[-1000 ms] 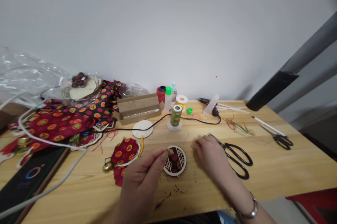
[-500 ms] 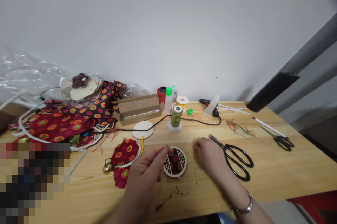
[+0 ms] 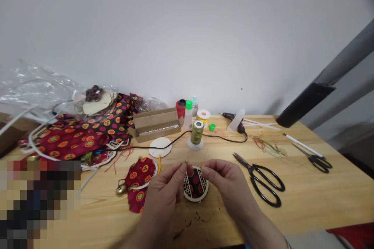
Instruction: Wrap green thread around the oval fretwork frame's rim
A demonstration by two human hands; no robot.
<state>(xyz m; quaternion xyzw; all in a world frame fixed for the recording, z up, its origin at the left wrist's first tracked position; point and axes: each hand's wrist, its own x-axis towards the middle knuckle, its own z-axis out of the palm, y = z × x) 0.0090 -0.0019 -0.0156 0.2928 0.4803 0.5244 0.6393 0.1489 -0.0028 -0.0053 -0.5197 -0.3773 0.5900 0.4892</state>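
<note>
My left hand (image 3: 168, 186) is closed in a pinch, with a tiny tuft of olive thread (image 3: 186, 162) showing at the fingertips. Facing it, my right hand (image 3: 224, 179) pinches thumb against forefinger; what lies between them is too fine to make out. Below and between both hands, a round disc (image 3: 196, 184) with a pale lattice frame over dark patterned fabric lies on the table, partly covered by the fingers. Beyond it stands an olive thread spool (image 3: 197, 134). Large black-handled scissors (image 3: 263, 179) lie open right of my right hand.
Red patterned fabric pieces (image 3: 142, 173) and a brass bell (image 3: 121, 189) lie at left. A cardboard box (image 3: 156, 126), green-capped bottle (image 3: 188, 114) and glue gun (image 3: 233, 118) line the back. Smaller scissors (image 3: 317, 161) rest far right. A black cord (image 3: 146, 147) crosses the table.
My right hand has moved left from beside the large scissors to close by my left hand's fingertips. My left hand keeps its pinch. The view has shifted slightly.
</note>
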